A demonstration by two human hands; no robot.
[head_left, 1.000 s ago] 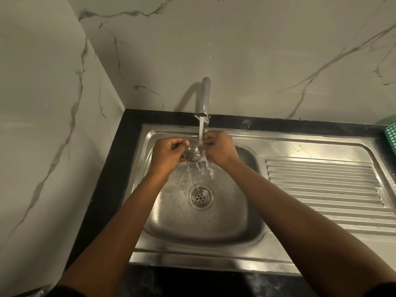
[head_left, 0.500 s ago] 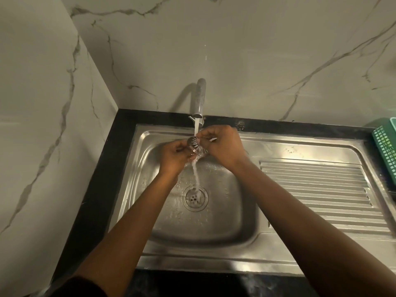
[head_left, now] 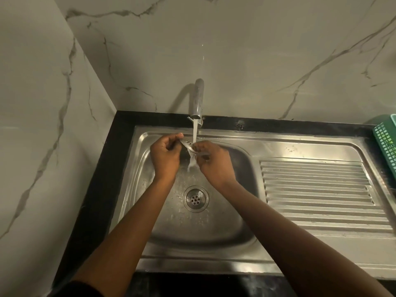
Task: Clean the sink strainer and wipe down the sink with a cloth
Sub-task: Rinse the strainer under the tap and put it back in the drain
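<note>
A person holds the sink strainer [head_left: 188, 145] tilted on edge under the running tap [head_left: 198, 99], near the back edge of the steel sink [head_left: 214, 232], so the stream [head_left: 194, 131] strikes its perforated face and runs off into the basin rather than pooling in it. The left hand [head_left: 166, 154] pinches the strainer's upper rim, its grip clamped on the metal, while the right hand [head_left: 215, 160] closes on the lower side, apparently by a small stem, though spray blurs that contact. Holding it from both sides keeps the slippery piece steady against the flow. Directly below, the drain [head_left: 195, 198] sits open, catching the runoff. The ribbed drainboard [head_left: 321, 194] stretches toward the right edge of the worktop [head_left: 120, 146], where a green basket [head_left: 385, 142] stands. No cloth is in view, so the wiping looks yet to come.
</note>
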